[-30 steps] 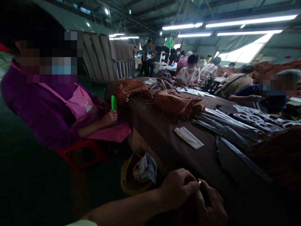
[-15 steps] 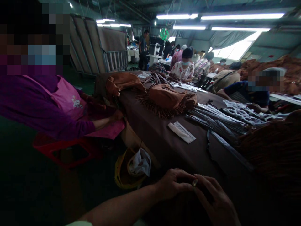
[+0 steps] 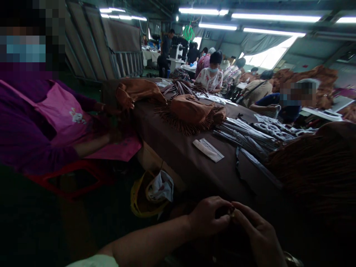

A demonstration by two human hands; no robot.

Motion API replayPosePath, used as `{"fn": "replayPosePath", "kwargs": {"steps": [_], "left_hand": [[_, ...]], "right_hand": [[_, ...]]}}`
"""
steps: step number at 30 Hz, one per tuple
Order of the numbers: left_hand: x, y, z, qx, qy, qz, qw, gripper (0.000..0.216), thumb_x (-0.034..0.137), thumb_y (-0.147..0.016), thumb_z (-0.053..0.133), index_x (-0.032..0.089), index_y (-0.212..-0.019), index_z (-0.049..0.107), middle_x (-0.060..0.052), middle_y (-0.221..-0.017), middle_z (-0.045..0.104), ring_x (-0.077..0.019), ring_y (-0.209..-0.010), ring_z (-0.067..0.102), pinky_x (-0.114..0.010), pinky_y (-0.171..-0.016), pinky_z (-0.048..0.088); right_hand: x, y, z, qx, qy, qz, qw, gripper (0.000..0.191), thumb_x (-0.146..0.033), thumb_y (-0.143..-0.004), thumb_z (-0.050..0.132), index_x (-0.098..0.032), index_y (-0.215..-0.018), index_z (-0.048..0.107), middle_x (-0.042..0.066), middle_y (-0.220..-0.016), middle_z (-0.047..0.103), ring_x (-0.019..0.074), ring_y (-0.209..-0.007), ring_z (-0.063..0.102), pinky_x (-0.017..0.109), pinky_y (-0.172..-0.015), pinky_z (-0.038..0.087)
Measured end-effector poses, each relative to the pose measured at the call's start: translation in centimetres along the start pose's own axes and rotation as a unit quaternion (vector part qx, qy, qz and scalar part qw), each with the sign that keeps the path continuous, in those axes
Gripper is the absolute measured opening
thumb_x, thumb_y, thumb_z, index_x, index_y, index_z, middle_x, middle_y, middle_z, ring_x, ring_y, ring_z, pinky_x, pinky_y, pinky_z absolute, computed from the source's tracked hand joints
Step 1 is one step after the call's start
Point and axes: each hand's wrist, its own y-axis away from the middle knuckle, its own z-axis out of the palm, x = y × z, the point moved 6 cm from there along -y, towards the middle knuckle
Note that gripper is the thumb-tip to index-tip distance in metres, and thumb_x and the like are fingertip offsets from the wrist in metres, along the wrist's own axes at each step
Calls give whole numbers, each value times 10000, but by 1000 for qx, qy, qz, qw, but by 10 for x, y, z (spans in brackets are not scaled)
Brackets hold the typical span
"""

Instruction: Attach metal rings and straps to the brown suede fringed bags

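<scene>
At the lower middle of the head view, my left hand (image 3: 209, 217) has thumb and forefinger pinched on a small shiny gold-coloured metal piece (image 3: 231, 210). My right hand (image 3: 257, 228) meets it from the right, fingers closed on the same piece. Its exact kind is too small to make out. Below the hands lies dark material that I cannot make out in the shadow. A shiny band (image 3: 292, 259) shows near my right wrist. Just beyond the hands lies the brown-covered table (image 3: 178, 152).
On the table are brown fringed bags (image 3: 191, 109), a flat clear packet (image 3: 208, 150), wrapped strips (image 3: 247, 133) and a dark fringed pile (image 3: 314, 167). A yellow-rimmed basket (image 3: 133, 196) stands below. A co-worker in a pink apron (image 3: 69, 111) sits left; several people work behind.
The view has shifted, so the surroundings sit further left and higher. My right fingers have closed in on the metal piece. The pink-aproned co-worker's hand has drawn back from the table edge.
</scene>
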Motion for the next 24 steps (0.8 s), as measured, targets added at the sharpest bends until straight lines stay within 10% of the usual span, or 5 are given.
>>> {"fn": "replayPosePath", "kwargs": {"steps": [9, 24], "left_hand": [[-2, 1, 14, -122, -71, -28, 990, 291, 259, -868, 467, 141, -1116, 564, -62, -992, 612, -160, -877, 572, -247, -781, 454], [-16, -1, 14, -42, -146, -79, 985, 158, 237, -837, 503, 165, -956, 580, -41, -928, 625, -164, -856, 566, -255, -783, 434]], "right_hand": [[18, 7, 11, 9, -167, 88, 982, 433, -421, -594, 823, -194, -940, 694, 38, -752, 738, 219, -664, 692, 273, -568, 532], [-3, -8, 8, -36, 74, 14, 997, 439, -608, -692, 629, -178, -607, 616, -25, -518, 530, 119, -501, 480, 228, -485, 399]]}}
